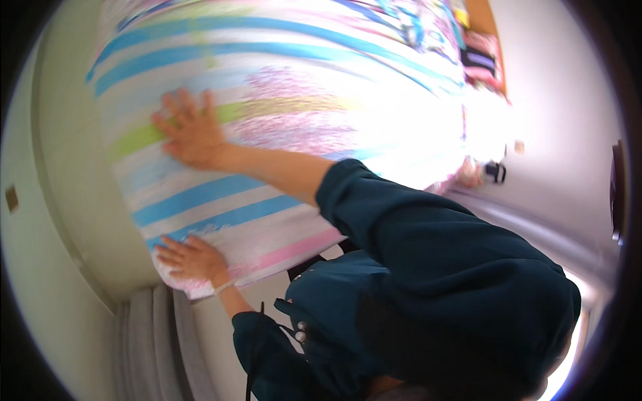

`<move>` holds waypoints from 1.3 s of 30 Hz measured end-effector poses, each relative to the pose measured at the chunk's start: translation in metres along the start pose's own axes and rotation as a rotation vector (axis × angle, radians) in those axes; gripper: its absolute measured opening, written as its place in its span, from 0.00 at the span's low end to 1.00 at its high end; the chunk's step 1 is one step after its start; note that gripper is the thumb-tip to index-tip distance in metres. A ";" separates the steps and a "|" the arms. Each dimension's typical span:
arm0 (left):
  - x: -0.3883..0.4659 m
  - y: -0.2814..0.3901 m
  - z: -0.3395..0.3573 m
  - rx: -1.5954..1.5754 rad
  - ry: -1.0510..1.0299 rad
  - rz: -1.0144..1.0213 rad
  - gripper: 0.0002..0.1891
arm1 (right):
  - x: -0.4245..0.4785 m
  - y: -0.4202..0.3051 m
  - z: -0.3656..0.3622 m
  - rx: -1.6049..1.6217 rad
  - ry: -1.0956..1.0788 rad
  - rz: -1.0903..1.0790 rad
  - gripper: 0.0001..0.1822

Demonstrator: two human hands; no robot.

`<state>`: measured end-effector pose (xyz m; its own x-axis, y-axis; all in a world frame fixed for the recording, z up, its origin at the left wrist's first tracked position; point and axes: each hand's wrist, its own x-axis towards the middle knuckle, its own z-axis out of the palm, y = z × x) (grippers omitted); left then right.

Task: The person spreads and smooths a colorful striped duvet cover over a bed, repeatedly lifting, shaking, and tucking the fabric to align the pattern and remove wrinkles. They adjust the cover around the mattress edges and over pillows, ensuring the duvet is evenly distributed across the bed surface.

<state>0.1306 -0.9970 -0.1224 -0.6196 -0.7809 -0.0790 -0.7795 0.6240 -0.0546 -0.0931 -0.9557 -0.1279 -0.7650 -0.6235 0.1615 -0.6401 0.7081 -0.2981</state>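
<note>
A striped bed sheet (281, 210) in white, blue, green and pink, with a pink floral print, covers the bed before me. My right hand (193, 133) presses flat on it across the green stripe, fingers spread, its arm stretched over the sheet. Near the bed's lower corner, my left hand (190, 258) lies palm down with the fingers apart. A pale bracelet (223, 286) circles the left wrist. Neither hand grips anything. Long creases run through the sheet's upper part, and glare washes out its right side.
Bunched patterned bedding (401, 25) lies at the far side. Folded cloth items (479, 60) rest by a wooden board (486, 15) at the upper right. A grey curtain (150, 346) hangs at the lower left, near a pale wall (22, 240).
</note>
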 end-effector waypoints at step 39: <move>-0.301 0.105 -0.014 -0.024 -0.543 1.062 0.44 | -0.546 0.276 -0.231 0.135 -0.284 0.627 0.31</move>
<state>0.2344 -0.6971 -0.0903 -0.8404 0.2429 -0.4844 0.0940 0.9457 0.3111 0.1314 -0.3431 -0.0811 -0.9271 -0.1863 -0.3253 -0.0557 0.9266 -0.3719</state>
